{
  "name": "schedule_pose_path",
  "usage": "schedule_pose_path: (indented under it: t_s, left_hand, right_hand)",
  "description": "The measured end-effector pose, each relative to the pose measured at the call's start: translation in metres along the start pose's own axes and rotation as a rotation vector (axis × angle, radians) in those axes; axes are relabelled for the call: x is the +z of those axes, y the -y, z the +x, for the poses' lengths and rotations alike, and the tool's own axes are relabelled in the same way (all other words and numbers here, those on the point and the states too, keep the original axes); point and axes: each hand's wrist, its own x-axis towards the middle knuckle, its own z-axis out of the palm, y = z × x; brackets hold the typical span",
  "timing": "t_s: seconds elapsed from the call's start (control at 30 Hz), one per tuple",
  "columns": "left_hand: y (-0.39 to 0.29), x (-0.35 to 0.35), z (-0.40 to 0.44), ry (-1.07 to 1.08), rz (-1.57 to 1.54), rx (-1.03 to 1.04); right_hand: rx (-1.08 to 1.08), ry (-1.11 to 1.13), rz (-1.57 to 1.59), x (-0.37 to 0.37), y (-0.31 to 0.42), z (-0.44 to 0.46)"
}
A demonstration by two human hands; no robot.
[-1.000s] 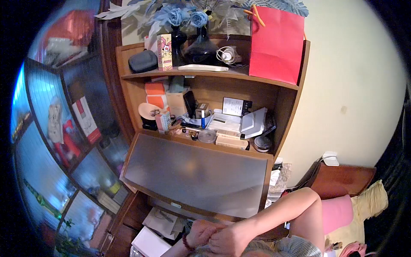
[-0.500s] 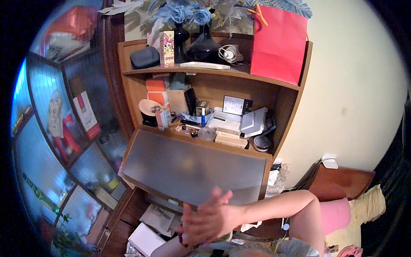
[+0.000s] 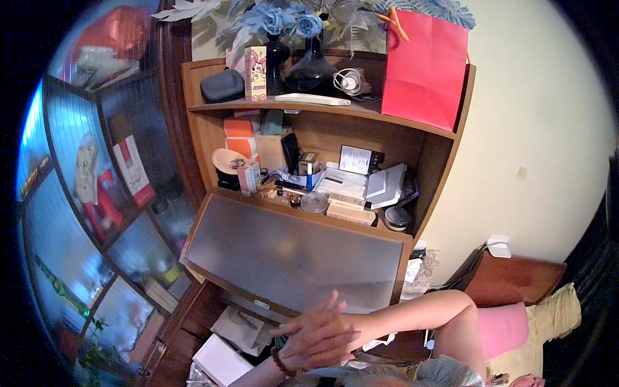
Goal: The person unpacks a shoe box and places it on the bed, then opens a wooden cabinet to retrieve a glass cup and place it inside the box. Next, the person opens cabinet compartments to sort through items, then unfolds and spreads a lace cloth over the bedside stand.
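My left hand (image 3: pixel 322 345), with a dark red bead bracelet (image 3: pixel 280 364) on its wrist, lies across the back of my right hand (image 3: pixel 322 318). Its fingers are stretched out flat toward the right wrist. Partly covered underneath, my right hand has its visible fingers extended up and to the left, slightly blurred. The two hands touch each other, and I see no object in either. Just beyond them slopes the grey flap panel (image 3: pixel 290 251) of a wooden cabinet.
The cabinet shelf holds a round clear container (image 3: pixel 314 203), a blue-capped bottle (image 3: pixel 309 175), a dark-lidded jar (image 3: pixel 397 218) and small boxes. Above stand a red paper bag (image 3: pixel 425 71) and a black vase (image 3: pixel 311 68). A white box (image 3: pixel 222 361) lies lower left; a glass-doored cabinet fills the left.
The hands have shifted over each other: my left hand now lies on top of my right, where the right covered it before. The view has moved slightly.
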Motion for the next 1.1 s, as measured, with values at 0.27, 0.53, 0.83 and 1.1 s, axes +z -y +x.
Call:
schedule_pose_path:
  t_s: [0.27, 0.53, 0.83, 1.1]
  left_hand:
    - [-0.009, 0.023, 0.002, -0.113, 0.387, -0.082]
    - [-0.006, 0.033, -0.003, -0.052, 0.34, 0.096]
    - [0.002, 0.028, -0.002, -0.005, 0.293, 0.319]
    - [0.058, -0.054, -0.099, -0.398, 1.072, 0.313]
  right_hand:
    - [-0.177, 0.091, 0.209, 0.016, 0.005, -0.02]
    - [-0.385, 0.043, 0.043, -0.01, 0.004, -0.045]
    - [-0.154, -0.036, 0.299, 0.02, 0.001, -0.061]
    - [0.022, -0.314, -0.825, -0.053, 0.028, -0.095]
